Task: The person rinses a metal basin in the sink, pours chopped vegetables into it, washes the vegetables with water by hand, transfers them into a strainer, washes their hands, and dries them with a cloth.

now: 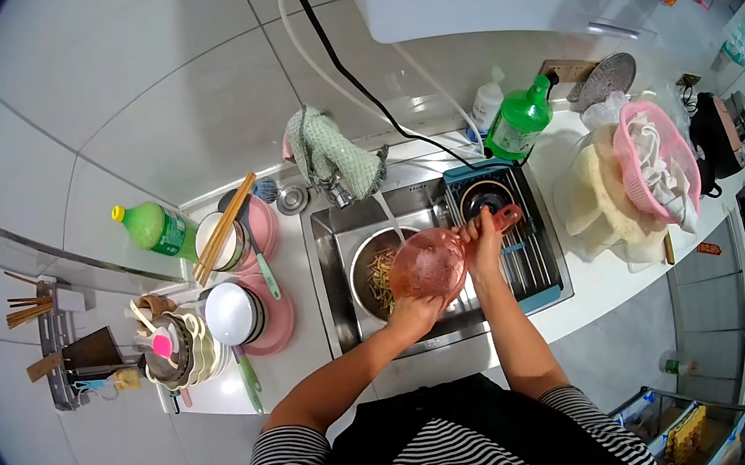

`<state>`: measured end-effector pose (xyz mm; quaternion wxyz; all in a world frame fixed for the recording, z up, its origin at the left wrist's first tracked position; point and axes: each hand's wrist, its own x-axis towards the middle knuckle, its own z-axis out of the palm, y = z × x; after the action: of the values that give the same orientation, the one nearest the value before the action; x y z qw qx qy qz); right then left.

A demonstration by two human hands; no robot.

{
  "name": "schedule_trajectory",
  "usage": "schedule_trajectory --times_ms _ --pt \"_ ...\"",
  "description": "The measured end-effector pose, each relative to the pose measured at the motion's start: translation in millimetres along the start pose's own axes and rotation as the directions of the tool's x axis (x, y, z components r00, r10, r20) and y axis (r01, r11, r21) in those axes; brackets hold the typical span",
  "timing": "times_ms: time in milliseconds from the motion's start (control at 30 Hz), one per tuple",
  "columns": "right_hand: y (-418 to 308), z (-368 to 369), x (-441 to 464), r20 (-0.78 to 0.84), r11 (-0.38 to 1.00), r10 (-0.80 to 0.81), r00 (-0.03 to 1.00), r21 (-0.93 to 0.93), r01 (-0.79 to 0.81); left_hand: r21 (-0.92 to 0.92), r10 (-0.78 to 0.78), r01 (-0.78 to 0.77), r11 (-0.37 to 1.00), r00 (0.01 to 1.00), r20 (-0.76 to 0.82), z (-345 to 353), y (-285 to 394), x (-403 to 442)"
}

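Note:
A translucent pink scoop (pixel 424 265) with a handle is held tilted over the sink (pixel 337 303). My right hand (pixel 484 244) is closed round it where the handle meets the bowl. At its near rim, my left hand (pixel 415 315) grips the edge, fingers partly hidden. Below and to the left sits a metal pot (pixel 358 277) in the sink, holding thin yellow-brown strips in water; the scoop covers its right side. Water runs from the faucet (pixel 337 193) beside the scoop. A green cloth (pixel 324 149) hangs over the faucet.
Right of the pot, a blue-edged drain rack (pixel 527 259) holds a dark bowl (pixel 485 197). Stacked bowls (pixel 233 315) and pink plates (pixel 278 315) stand left. A green bottle (pixel 519 119) stands behind, and a pink basket (pixel 655 162) with cloth sits right.

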<state>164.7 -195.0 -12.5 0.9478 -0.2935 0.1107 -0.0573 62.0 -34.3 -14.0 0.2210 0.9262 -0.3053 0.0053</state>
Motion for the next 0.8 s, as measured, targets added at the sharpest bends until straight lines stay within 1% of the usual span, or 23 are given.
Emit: schedule_trajectory --times_ms 33,67,100,133,167,200,233,267,300,333,367,400,467,500,533,600,633,667,700,733,800 --pt "1 4 5 -0.005 0.998 0.05 0.999 -0.037 -0.05 -0.101 -0.012 0.016 0.995 0.999 0.038 3 -7 -1" --pt "1 8 9 -0.011 0.992 0.099 0.995 -0.075 -0.099 -0.101 -0.01 0.014 0.995 0.999 0.039 2 -17 0" --pt "2 9 12 0.013 0.989 0.142 0.99 -0.043 -0.141 -0.083 0.107 -0.096 0.992 0.983 0.148 -2 -30 1" --pt "1 10 18 0.013 0.989 0.141 0.99 -0.046 -0.141 -0.078 0.218 -0.205 0.976 0.942 0.255 -6 -45 2" --pt "-1 9 23 0.046 0.967 0.246 0.968 -0.082 -0.242 -0.063 0.385 -0.383 0.922 0.883 0.27 -12 -66 2" --pt "-1 9 27 0.075 0.933 0.348 0.935 -0.122 -0.337 -0.066 0.385 -0.382 0.922 0.883 0.268 -20 -78 5" --pt "4 7 31 0.067 0.926 0.367 0.928 -0.12 -0.358 0.1 0.426 -0.485 0.869 0.835 0.349 -30 -88 11" --pt "7 6 37 0.065 0.927 0.365 0.929 -0.121 -0.355 0.251 0.445 -0.581 0.774 0.783 0.435 -38 -95 18" --pt "10 5 42 0.07 0.891 0.447 0.892 -0.117 -0.438 0.248 0.447 -0.582 0.775 0.781 0.435 -45 -100 24" --pt "11 5 45 0.074 0.849 0.525 0.848 -0.112 -0.516 0.327 0.478 -0.63 0.704 0.762 0.437 -51 -103 29" --pt "12 6 49 0.123 0.822 0.565 0.816 -0.167 -0.545 0.404 0.507 -0.668 0.625 0.741 0.441 -56 -106 36" --pt "13 12 48 0.12 0.823 0.563 0.818 -0.166 -0.543 0.401 0.51 -0.671 0.624 0.739 0.441 -58 -108 43" --pt "18 29 40 0.043 0.729 0.671 0.74 -0.222 -0.648 0.38 0.612 -0.786 0.488 0.618 0.493 -62 -109 54" --pt "21 31 40 0.077 0.719 0.681 0.729 -0.262 -0.644 0.415 0.592 -0.806 0.423 0.592 0.546 -72 -99 61" --pt "22 29 44 0.077 0.72 0.68 0.729 -0.26 -0.644 0.414 0.593 -0.807 0.422 0.591 0.547 -71 -99 64" --pt "23 25 49 0.199 0.68 0.733 0.65 -0.215 -0.701 0.409 0.669 -0.785 0.466 0.615 0.418 -69 -99 67" --pt "22 25 50 0.196 0.688 0.725 0.66 -0.237 -0.685 0.408 0.67 -0.788 0.462 0.611 0.421 -69 -100 68" --pt "20 23 49 0.195 0.691 0.722 0.664 -0.237 -0.682 0.45 0.653 -0.775 0.443 0.623 0.43 -67 -99 68" --pt "15 25 48 0.178 0.716 0.697 0.695 -0.225 -0.661 0.496 0.635 -0.758 0.423 0.639 0.435 -66 -97 68" --pt "13 26 47 0.162 0.74 0.671 0.724 -0.209 -0.639 0.498 0.635 -0.759 0.42 0.638 0.436 -60 -102 63" --pt "5 17 48 0.177 0.8 0.596 0.783 -0.057 -0.597 0.455 0.508 -0.732 0.507 0.68 0.528 -50 -110 46"
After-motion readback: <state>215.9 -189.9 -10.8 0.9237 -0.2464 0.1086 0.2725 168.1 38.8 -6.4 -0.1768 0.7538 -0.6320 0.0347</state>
